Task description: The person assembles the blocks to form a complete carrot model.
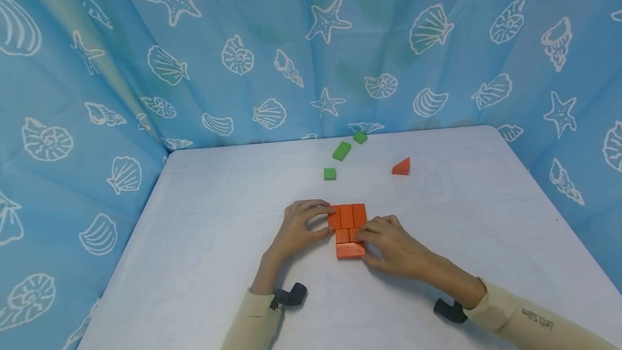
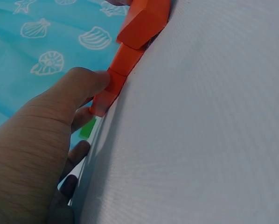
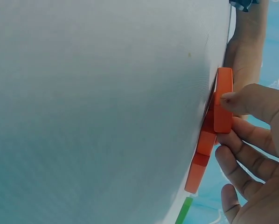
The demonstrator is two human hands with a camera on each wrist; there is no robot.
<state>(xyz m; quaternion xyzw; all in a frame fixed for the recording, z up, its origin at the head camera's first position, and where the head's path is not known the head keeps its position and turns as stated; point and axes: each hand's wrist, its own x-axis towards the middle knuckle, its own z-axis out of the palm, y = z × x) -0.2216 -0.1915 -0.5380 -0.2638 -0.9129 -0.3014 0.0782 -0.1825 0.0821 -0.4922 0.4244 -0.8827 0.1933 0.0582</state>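
So, blue curtain (image 1: 389, 15) with white shells and starfish, beyond both hands; tabletop (image 1: 218, 193), white, under them. Cream right sleeve (image 1: 529, 315) and left sleeve (image 1: 252, 320) behind their hands. Right hand (image 1: 399, 248): thumb and fingers pinching the near block (image 1: 350, 251), fingertips also on the small block behind it. Left hand (image 1: 302, 226): thumb and index finger pinching the left oblong block (image 1: 333, 219), at its near and far ends. All six orange blocks sit between the hands, laid together. Near block lies just left of the right thumb; the left, middle (image 1: 346, 216) and right oblong blocks (image 1: 359, 215) run side by side, rightward from the left fingertips. Two small blocks (image 1: 342, 236) between that row and the near block, right one partly covered by the right fingers. Green oblong (image 1: 342, 150) well beyond the left hand, red wedge (image 1: 402, 167) beyond the right, two smaller green blocks (image 1: 330, 174) also beyond the left, one nearer, one farther.
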